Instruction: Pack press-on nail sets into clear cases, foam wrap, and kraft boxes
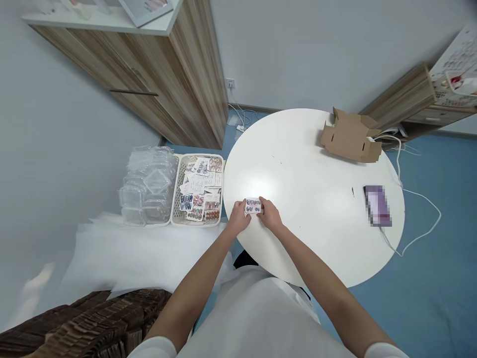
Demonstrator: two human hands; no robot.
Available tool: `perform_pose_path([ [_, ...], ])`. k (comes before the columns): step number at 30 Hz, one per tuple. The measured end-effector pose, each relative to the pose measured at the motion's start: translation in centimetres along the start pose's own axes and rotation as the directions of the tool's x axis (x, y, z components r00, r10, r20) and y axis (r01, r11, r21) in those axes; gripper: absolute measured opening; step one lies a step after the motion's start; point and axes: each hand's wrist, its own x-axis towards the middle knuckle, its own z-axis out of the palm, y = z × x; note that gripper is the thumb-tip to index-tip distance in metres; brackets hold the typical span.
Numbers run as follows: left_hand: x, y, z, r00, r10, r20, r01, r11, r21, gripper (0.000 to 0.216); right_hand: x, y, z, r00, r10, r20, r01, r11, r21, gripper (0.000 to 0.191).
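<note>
Pinching press-on nail card (253,205) by opposite ends, with fingers of left hand (239,217) and right hand (270,214), presumably keeping nail faces visible; holding it over tabletop (298,174), near white basket (197,224), likely shortening the reach.

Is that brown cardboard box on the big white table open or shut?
It's open. The flaps of the cardboard box stick outward instead of being tucked closed.
</note>
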Motion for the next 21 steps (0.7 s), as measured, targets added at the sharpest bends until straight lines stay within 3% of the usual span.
perform_pose_path([
  [5, -0.5, 0.3, 0.1, 1.000, 0.006, -0.006, -0.006, 0.997, 0.079, 0.065, -0.5, -0.2, 0.2, 1.000, 0.013, -0.011, -0.013, 1.000, -0.006, 0.069],
  [13, -1.5, 0.0, 0.6, 0.992, -0.111, -0.061, 0.094, 0.968, -0.235, 0.063, -2.0, -0.1, 1.9, 0.992, 0.037, -0.124, 0.013, 0.923, 0.384, 0.068],
  [21, 0.8, -0.7, -1.0, 0.985, -0.121, -0.119, 0.082, 0.954, -0.289, 0.067, 0.5, -2.1, 1.8, 0.996, 0.018, -0.091, 0.034, 0.847, 0.530, 0.071],
])
